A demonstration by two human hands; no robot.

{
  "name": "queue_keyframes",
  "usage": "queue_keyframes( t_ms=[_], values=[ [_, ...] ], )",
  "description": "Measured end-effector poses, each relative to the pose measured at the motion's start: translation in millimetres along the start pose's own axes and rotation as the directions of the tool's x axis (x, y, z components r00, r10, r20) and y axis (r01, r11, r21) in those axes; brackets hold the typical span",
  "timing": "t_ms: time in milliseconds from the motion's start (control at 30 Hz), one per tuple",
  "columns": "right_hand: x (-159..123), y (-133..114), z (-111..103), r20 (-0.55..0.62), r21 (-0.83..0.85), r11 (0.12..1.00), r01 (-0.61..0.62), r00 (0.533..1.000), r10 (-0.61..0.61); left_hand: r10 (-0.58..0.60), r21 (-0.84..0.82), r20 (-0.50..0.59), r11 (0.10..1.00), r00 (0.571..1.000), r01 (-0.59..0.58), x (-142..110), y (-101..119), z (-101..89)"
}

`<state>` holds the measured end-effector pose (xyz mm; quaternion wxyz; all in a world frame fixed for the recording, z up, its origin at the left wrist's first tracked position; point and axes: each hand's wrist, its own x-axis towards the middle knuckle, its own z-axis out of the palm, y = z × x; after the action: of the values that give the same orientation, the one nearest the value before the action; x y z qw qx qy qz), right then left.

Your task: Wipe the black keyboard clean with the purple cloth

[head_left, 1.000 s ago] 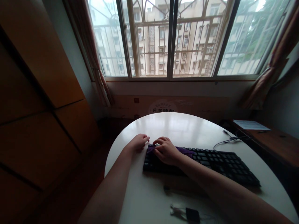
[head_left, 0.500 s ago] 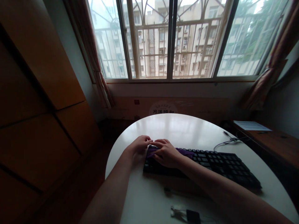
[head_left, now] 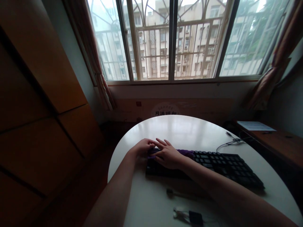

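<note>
A black keyboard (head_left: 227,167) lies on the round white table, with a purple cloth (head_left: 188,153) spread over its upper left keys. My right hand (head_left: 169,156) rests over the cloth, its fingers fanned apart and some of them lifted. At the keyboard's far left corner, my left hand (head_left: 142,147) has its fingers curled together against the cloth's left end. Its fingertips meet those of my right hand, and the exact grip is partly hidden.
A cable (head_left: 229,143) runs off the table's right side. Nearer me lie a dark-headed tool with a thin handle (head_left: 169,192) and a small black item with metal parts (head_left: 196,217). A wooden desk (head_left: 279,142) with a paper (head_left: 255,126) stands at right.
The fingers of my right hand have spread and partly lifted. The cloth beneath has shifted slightly and looks more bunched. My left hand stays at the corner.
</note>
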<state>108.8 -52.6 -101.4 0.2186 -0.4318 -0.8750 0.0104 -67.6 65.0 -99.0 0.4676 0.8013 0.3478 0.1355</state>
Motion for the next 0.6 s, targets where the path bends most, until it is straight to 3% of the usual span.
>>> queue_keyframes(
  t_ms=[200, 433, 600],
  values=[
    [1, 6, 5, -0.106, 0.033, 0.999, -0.024, 0.994, 0.028, -0.088, -0.047, -0.048, 0.995, 0.995, 0.086, -4, 9, 2.9],
    [-2, 6, 3, -0.004, 0.024, 0.999, 0.021, 1.000, -0.021, -0.042, 0.009, -0.052, 0.999, 0.998, 0.042, 0, 4, 1.8],
    [0, 3, 3, 0.041, -0.003, 1.000, -0.018, 0.999, 0.018, 0.003, 0.059, -0.035, 0.998, 0.999, -0.001, 4, -2, -0.3]
  ],
)
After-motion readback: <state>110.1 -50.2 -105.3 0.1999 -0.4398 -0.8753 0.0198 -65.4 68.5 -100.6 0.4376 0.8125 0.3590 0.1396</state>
